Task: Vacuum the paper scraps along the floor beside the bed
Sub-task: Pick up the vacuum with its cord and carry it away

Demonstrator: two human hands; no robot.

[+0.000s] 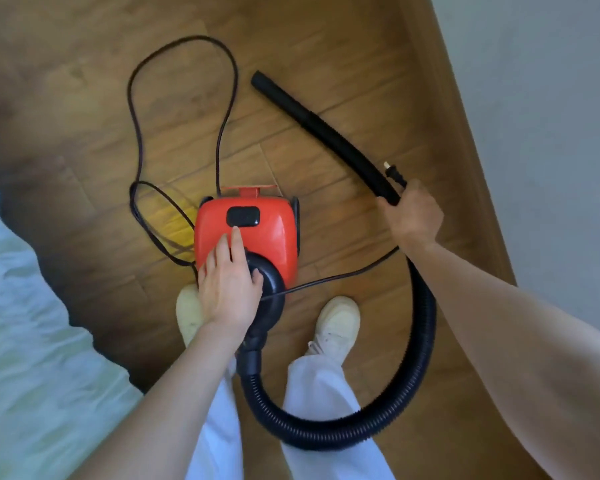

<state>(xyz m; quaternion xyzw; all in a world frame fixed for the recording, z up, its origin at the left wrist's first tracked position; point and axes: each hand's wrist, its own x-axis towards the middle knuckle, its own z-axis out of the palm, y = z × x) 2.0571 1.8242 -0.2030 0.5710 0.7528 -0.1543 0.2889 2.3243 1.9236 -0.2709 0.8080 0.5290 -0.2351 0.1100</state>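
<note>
The left hand [227, 271] lay flat with straight fingers on the red vacuum [246, 233], which sat on the floor [84, 98] just ahead of the feet. The right hand [411, 213] gripped the black hose [420, 341] together with the plug [394, 173], so the machine was probably not yet powered. From that grip the nozzle [278, 93] ran forward and left, its mouth pointing away. The bed [32, 341] lay to the left. No paper scraps showed.
</note>
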